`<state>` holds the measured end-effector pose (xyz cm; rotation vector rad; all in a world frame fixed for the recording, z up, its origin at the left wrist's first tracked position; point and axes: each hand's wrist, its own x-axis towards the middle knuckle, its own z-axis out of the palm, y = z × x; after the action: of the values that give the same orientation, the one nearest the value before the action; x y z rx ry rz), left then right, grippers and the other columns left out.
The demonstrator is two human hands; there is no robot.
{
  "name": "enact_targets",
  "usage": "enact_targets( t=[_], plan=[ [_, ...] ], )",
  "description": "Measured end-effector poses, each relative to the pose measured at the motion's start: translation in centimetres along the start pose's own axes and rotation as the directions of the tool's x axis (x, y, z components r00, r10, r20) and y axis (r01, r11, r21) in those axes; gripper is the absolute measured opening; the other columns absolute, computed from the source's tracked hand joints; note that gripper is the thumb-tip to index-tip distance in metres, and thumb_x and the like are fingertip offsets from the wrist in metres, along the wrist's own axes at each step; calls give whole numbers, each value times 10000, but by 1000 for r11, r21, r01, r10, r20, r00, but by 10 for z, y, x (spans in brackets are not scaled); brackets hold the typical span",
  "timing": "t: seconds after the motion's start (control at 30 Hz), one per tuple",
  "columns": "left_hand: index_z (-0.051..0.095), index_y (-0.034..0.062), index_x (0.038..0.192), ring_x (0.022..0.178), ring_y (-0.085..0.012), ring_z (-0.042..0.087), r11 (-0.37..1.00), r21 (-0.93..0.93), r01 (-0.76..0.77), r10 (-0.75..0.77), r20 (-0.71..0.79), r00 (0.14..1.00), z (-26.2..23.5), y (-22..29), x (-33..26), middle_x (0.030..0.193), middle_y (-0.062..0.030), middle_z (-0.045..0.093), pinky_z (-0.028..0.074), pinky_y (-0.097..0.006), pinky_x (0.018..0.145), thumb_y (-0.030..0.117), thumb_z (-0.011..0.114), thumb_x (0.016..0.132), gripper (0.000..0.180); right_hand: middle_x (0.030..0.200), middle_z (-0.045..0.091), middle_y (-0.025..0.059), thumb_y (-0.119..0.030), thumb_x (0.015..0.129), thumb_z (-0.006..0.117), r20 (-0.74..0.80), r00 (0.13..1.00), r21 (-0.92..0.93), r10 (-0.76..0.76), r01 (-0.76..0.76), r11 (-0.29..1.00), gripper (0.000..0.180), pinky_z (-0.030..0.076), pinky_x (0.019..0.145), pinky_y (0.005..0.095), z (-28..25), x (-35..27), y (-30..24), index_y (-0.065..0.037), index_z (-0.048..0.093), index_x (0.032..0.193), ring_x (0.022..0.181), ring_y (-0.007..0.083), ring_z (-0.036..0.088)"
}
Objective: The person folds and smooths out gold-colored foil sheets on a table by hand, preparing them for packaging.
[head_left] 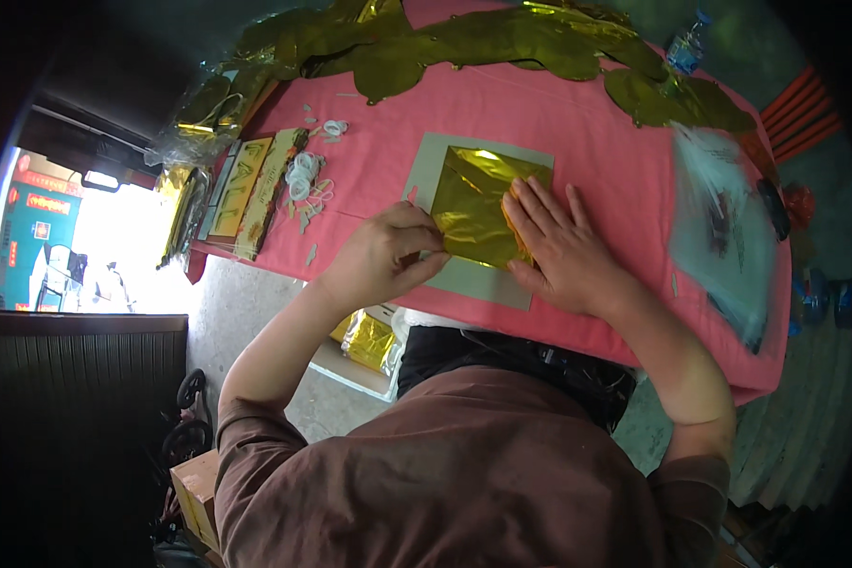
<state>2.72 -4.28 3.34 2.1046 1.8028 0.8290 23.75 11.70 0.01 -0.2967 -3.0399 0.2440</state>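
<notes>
A shiny gold foil sheet (473,208) lies on a grey board (495,288) on the table in front of me. My left hand (388,248) is closed in a pinch at the foil's lower left edge. Flat on the right side of the sheet rests my right hand (563,248), its fingers stretched out and a little apart. It covers part of the foil's right edge, where a bright orange-gold strip shows beside the fingers.
Gold foil pieces with rounded edges (426,49) run along the far side of the pink-covered table (369,123). White string (302,175) and printed packs (244,197) lie at left, a clear plastic bag (719,227) at right. A bottle (688,45) stands far right. Below sits a white box (350,375) holding gold material.
</notes>
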Motion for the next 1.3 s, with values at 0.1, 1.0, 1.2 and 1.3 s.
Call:
enact_targets(
  t=[0.1,1.0,1.2,1.3],
  plan=[
    [652,3,849,804,-284,598,994,27,102,-102,4,995,-2,-14,10,877,-110,613,500,-348,698,53,671,747,115,1502,162,183,-379,889,456,18,1000,11,0,-1,1000,719,32,1110,548,-2,-2,0,-1,180,1435,1407,304,108],
    [514,71,1198,1069,-309,481,959,271,-81,69,54,996,15,-71,91,1134,-124,504,388,-416,914,271,654,789,477,1500,147,200,-425,892,423,39,999,42,-31,29,999,729,7,1117,528,-4,1,2,6,189,1431,1410,310,91],
    [535,60,971,904,-276,523,987,150,62,-81,125,989,11,-75,115,932,-105,539,420,-375,800,225,680,772,296,1501,144,198,-431,884,430,21,999,52,-43,42,998,738,5,1115,535,-1,1,6,-3,187,1434,1412,302,87],
    [543,52,876,835,-273,548,986,88,141,-157,209,965,5,-72,122,829,-105,562,433,-375,747,243,685,758,265,1504,141,190,-426,878,435,31,998,53,-53,52,997,735,9,1114,541,-3,0,7,-19,186,1437,1414,291,85]
  ],
)
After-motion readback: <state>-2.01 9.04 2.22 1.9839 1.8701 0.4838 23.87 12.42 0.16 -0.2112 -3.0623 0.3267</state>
